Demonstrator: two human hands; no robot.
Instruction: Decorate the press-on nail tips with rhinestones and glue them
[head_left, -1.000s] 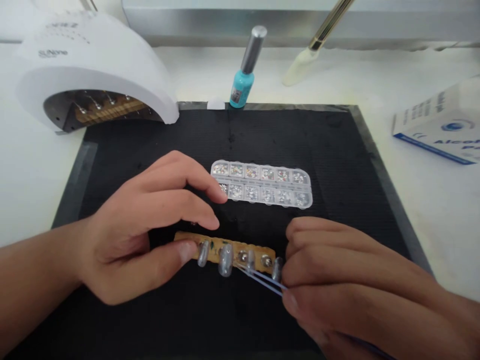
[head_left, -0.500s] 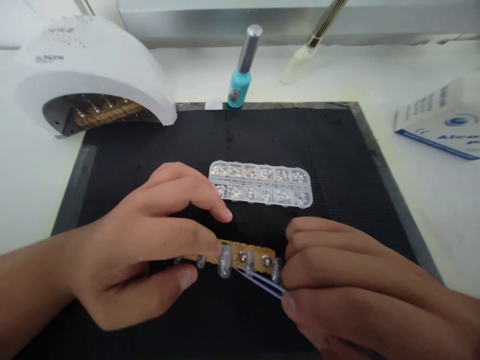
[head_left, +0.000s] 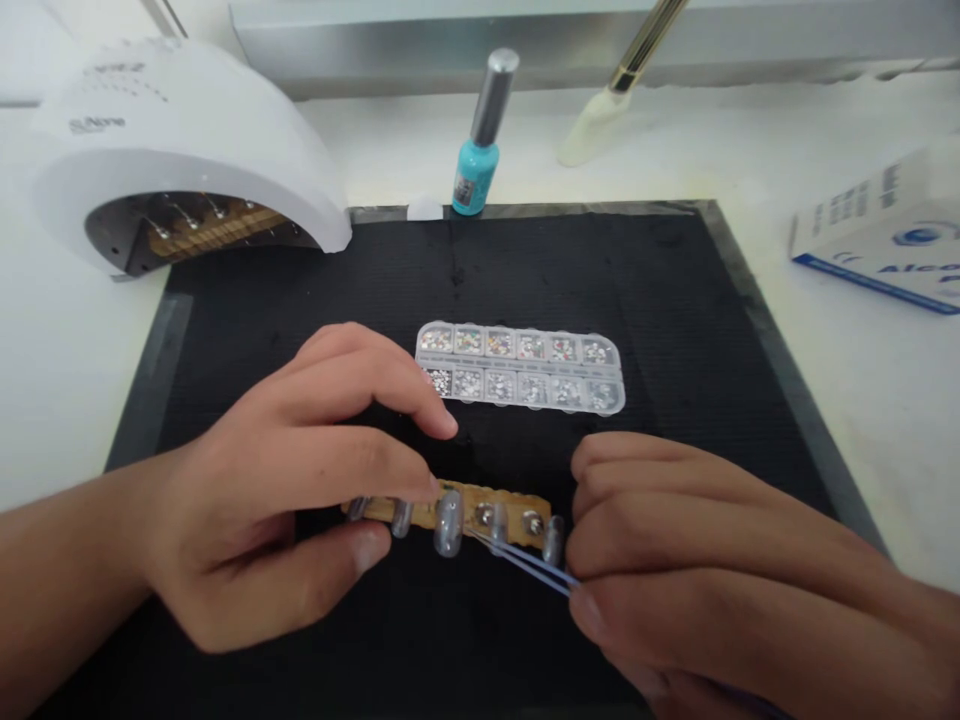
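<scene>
A wooden nail stand (head_left: 513,499) lies across the black mat, with several glittery grey false nails on metal posts. My left hand (head_left: 292,480) is curled around its left part; the index fingertip rests by the large middle false nail (head_left: 448,522), and the thumb is in front of the strip. Thin tweezers (head_left: 536,568) are held in my right hand (head_left: 697,550), their tips beside that middle nail. Whether the tips pinch anything is too small to tell. Behind the stand lies a clear case of rhinestones (head_left: 525,368), its lower left corner near my left fingers.
A white nail lamp (head_left: 217,140) stands at the back left with another wooden stand (head_left: 217,232) inside. At the mat's back edge is a turquoise bottle (head_left: 476,175). A brush (head_left: 600,120) lies behind, and a white box (head_left: 885,235) sits at the right.
The tweezer tips stay beside the middle nail, with my right hand slightly farther right. My left thumb and index have shifted slightly left. The view has moved a little.
</scene>
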